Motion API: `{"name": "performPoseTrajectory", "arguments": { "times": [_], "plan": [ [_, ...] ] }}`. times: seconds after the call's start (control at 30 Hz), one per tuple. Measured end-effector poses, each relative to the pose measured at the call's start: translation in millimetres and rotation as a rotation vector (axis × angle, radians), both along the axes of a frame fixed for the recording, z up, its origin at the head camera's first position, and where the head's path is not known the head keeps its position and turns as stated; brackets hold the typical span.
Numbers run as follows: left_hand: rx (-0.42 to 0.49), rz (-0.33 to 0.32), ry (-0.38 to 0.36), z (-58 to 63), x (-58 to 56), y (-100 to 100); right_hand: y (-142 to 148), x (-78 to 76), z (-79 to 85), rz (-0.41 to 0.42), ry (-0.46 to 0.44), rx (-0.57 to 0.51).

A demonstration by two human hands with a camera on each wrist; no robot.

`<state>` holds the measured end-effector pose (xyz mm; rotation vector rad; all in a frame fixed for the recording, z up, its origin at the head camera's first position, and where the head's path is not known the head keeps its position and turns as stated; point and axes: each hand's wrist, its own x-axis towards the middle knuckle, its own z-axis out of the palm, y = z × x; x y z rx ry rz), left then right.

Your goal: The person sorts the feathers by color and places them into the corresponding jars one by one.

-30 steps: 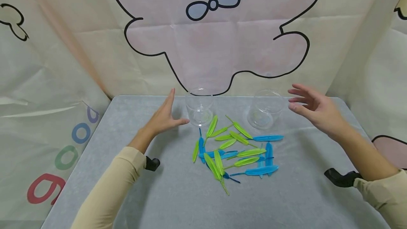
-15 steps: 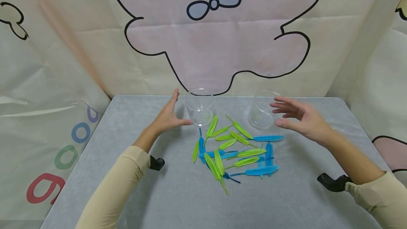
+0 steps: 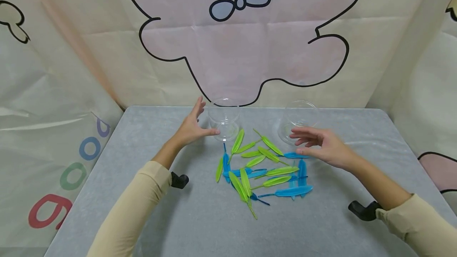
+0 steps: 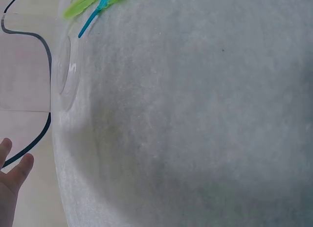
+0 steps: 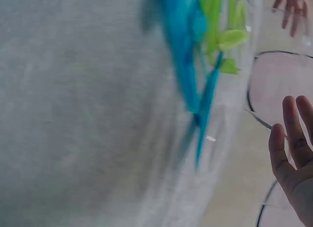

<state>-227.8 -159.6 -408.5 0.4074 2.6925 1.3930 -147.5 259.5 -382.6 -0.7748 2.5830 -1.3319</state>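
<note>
In the head view my left hand (image 3: 192, 128) is at the left side of a clear plastic cup (image 3: 224, 119), thumb and fingers spread apart. Whether the thumb touches the cup cannot be told. My right hand (image 3: 323, 146), fingers loosely extended and holding nothing, hovers in front of a second clear cup (image 3: 301, 115) and covers part of it. Below that hand a blue feather (image 3: 290, 155) is partly hidden. Several green feathers (image 3: 282, 171) and blue feathers (image 3: 294, 191) lie mixed in a loose pile between the arms. The right wrist view shows spread fingers (image 5: 291, 124).
A grey cloth-covered table (image 3: 214, 233) carries everything. Behind it hangs a pale sheet (image 3: 228, 62) with a black-outlined cartoon, close to the cups at the back edge. Another sheet with coloured letters (image 3: 50, 211) stands at the left.
My right hand has moved left and nearer, from beside the right cup to in front of it. The left hand has shifted slightly right. Cups and feathers stay where they were.
</note>
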Motion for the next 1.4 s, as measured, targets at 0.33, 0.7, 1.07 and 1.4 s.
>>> {"name": "performPoseTrajectory", "arguments": {
  "times": [0.33,0.7,1.07,1.4],
  "plan": [
    [0.08,-0.01,0.01,-3.6,-1.5,7,-10,-6.3,-33.5,0.015,-0.059,0.082],
    [0.118,-0.026,0.035,-6.4,-1.5,14,-23,-12.2,-48.7,0.014,-0.009,0.115],
    [0.122,-0.04,0.046,-2.5,0.2,16,-32,-16.5,-58.1,-0.05,0.016,0.19],
    [0.135,-0.052,0.054,-6.7,-3.9,14,-40,-17.2,-64.3,-0.123,0.1,0.222]
  ]
}}
